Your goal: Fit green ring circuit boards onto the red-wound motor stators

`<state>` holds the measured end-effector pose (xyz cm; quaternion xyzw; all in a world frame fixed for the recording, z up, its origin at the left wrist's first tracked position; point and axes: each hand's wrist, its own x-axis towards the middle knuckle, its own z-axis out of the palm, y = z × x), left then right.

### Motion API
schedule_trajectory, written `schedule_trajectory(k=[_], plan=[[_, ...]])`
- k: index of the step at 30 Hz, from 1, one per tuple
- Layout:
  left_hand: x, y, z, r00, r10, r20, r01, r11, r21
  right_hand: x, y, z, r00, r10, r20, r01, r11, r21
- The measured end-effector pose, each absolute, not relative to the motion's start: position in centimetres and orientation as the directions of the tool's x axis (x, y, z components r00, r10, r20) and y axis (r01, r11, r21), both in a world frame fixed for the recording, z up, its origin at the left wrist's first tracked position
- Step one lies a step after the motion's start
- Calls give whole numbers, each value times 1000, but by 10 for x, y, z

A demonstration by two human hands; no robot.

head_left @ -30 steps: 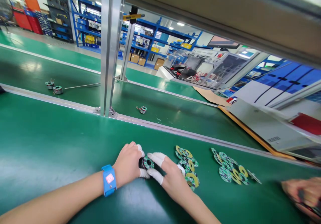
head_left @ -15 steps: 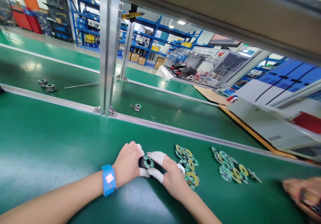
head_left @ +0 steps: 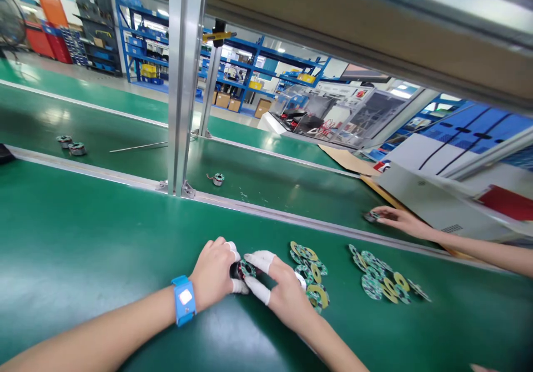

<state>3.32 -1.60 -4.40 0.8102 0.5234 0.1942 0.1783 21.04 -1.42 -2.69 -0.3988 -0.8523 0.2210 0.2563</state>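
Just left of the loose boards, my left hand (head_left: 216, 269) grips the side of a small motor stator (head_left: 246, 270) topped by a green ring-shaped circuit board. White finger cots cover the fingertips of both hands. From the right, my right hand (head_left: 287, 291) pinches the same stator, thumb and finger at the board's edge. The stator's lower part is mostly hidden by fingers. A blue wrist strap (head_left: 184, 301) is on my left wrist. Beside my right hand lies a pile of green and yellow ring boards (head_left: 310, 258), partly covered by that hand.
A second pile of ring boards (head_left: 372, 283) lies farther right. Beyond the metal rail (head_left: 283, 215), a wired stator (head_left: 218, 179) and two more stators (head_left: 77, 149) sit on the green belt. A co-worker's hand (head_left: 406, 223) touches another stator (head_left: 370, 216). An aluminium post (head_left: 183, 94) rises ahead.
The co-worker's hand has gone from the lower right to a stator on the belt. Stators on the belt have shifted left past the post. My hands stay around their stator.
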Motion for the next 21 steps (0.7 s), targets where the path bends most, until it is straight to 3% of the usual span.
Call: schedule_trajectory(k=[9,14,21], plan=[[34,-17,-45,370,921,124,786,-381,487,198,-10,-3,-521,853,29,689,441,-575],[34,-18,-48,369,918,143,785,-390,480,194,-11,-3,-480,877,-27,724,378,-577],[35,-17,-47,369,917,151,792,-395,466,203,-11,-14,-437,899,-16,580,268,-769]])
